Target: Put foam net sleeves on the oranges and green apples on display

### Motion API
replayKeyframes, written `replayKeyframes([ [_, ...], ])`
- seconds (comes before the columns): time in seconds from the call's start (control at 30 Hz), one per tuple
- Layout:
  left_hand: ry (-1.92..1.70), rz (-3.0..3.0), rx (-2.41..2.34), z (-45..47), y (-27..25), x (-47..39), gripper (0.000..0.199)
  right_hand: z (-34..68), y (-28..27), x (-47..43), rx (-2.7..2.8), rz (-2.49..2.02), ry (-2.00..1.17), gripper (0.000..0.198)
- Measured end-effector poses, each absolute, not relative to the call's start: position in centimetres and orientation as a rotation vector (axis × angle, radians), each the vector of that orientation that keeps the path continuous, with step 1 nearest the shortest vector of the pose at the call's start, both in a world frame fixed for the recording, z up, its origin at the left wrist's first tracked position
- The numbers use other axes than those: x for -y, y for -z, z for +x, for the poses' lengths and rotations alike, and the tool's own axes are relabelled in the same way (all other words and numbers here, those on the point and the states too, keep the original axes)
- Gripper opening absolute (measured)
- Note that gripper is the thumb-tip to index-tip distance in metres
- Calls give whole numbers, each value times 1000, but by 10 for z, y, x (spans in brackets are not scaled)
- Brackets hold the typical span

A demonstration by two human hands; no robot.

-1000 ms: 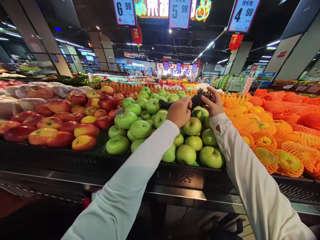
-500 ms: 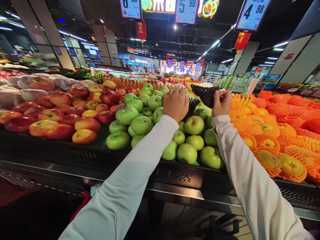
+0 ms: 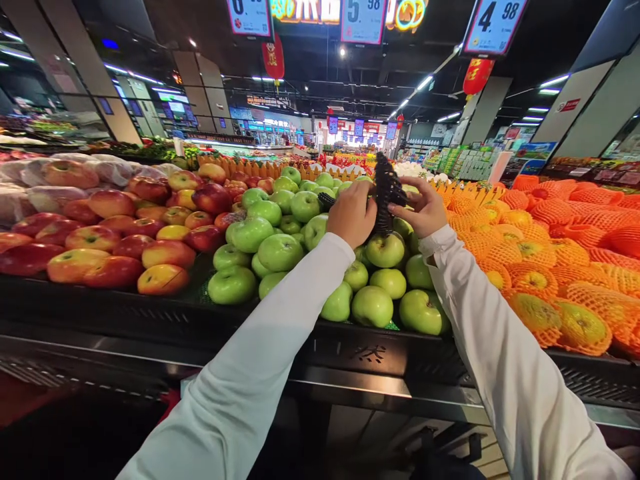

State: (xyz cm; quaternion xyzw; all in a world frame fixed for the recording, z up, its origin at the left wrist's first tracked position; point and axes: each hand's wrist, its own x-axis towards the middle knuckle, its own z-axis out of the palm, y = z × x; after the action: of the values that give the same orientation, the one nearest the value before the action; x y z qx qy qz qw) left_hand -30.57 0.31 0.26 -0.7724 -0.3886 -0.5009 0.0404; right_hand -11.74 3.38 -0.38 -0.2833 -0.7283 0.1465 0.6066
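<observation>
Black foam fruit netting (image 3: 385,193) is bunched upright between my two hands, over the green apples. My left hand (image 3: 351,212) has its back toward me and is closed on the netting; its fingertips are mostly hidden. A dark ribbed bit (image 3: 326,201) shows past the left side of that hand, and I cannot tell if it is the same piece. On the other side, my right hand (image 3: 423,207) pinches the netting between thumb and fingers. Right below the netting sits a green apple (image 3: 385,250), among several more green apples (image 3: 280,252) piled in the display.
Red and yellow apples (image 3: 117,230) lie to the left. Fruit in orange foam nets (image 3: 535,277) fills the right side. A black crate edge (image 3: 370,347) with a metal rail (image 3: 350,381) runs along the front. Price signs (image 3: 363,20) hang overhead.
My right hand has moved left, close to my left hand. The netting, stretched out to the right before, is now gathered upright between the hands. The view has shifted slightly.
</observation>
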Motion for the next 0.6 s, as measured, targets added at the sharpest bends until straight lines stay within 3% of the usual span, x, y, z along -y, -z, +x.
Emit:
replayKeyframes([
  [0.13, 1636, -2432, 975, -304, -1, -4, 19, -119, 3, -35, 1612, -634, -326, 56],
  [0.43, 2029, -1971, 1027, -307, 11, -35, 22, -115, -2, -31, 1472, -790, -46, 48],
  [0.6, 2040, -2014, 940, -307, 8, -32, 15, -125, -2, -19, 1570, -803, -118, 49],
])
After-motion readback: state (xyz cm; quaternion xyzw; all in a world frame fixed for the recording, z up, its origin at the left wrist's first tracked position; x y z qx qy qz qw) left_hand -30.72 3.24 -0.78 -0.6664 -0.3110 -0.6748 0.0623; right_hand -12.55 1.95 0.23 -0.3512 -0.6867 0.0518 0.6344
